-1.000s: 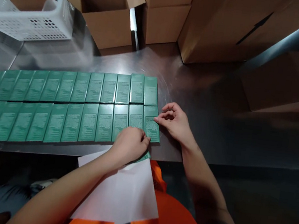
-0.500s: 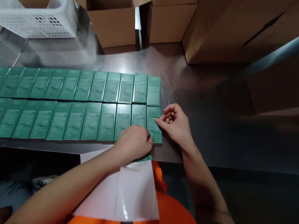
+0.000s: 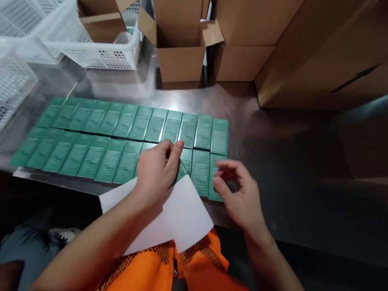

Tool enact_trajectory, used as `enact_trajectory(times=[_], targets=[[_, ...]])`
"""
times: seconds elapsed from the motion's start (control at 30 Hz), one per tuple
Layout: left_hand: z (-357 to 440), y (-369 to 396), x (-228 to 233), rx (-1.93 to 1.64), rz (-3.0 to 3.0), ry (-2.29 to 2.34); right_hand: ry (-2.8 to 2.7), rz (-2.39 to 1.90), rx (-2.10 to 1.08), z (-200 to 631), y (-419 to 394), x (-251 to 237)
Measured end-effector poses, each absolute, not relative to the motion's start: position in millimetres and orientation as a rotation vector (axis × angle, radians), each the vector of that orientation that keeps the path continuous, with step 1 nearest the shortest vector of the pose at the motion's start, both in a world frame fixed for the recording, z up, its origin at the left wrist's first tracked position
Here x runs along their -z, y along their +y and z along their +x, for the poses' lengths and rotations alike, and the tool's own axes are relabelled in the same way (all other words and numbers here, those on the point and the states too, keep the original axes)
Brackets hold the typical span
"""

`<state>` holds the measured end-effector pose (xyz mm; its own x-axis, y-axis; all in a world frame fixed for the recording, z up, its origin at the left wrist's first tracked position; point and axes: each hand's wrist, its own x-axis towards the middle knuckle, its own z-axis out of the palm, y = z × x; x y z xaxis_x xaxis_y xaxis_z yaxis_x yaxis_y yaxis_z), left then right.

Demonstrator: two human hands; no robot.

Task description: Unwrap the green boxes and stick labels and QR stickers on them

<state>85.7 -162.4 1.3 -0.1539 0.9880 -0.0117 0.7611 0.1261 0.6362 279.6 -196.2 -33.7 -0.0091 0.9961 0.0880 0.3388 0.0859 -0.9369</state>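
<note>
Two rows of flat green boxes [image 3: 128,161] lie side by side on the metal table. My left hand [image 3: 157,169] is closed on a white sheet [image 3: 185,213], above the front row. The sheet hangs tilted over the table's front edge, and a bit of green shows by its upper corner. My right hand [image 3: 240,192] hovers at the right end of the front row, by the last green box [image 3: 214,193]. Its fingers are curled, with a gap between thumb and forefinger, and I see nothing between them.
White perforated baskets [image 3: 119,59] stand at the back left, one with an open carton [image 3: 104,28] in it. Another open carton [image 3: 181,65] and taller cardboard boxes [image 3: 244,61] line the back. The metal table [image 3: 302,193] runs on to the right.
The view has shifted left. My left hand has lifted and moved left across the front row, raising the sheet's corner. My right thumb and forefinger have come apart.
</note>
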Motion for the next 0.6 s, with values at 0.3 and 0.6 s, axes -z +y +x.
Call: enact_trajectory(times=[0.3, 0.6], targets=[[69.0, -159.4, 2.3, -0.808, 1.513, 1.602, -1.882, -1.229, -0.339, 235.8, -188.0, 18.6], [47.8, -140.7, -7.8, -0.901, 0.914, 1.297, -2.184, -0.649, 0.093, 223.9, -209.4, 24.4]])
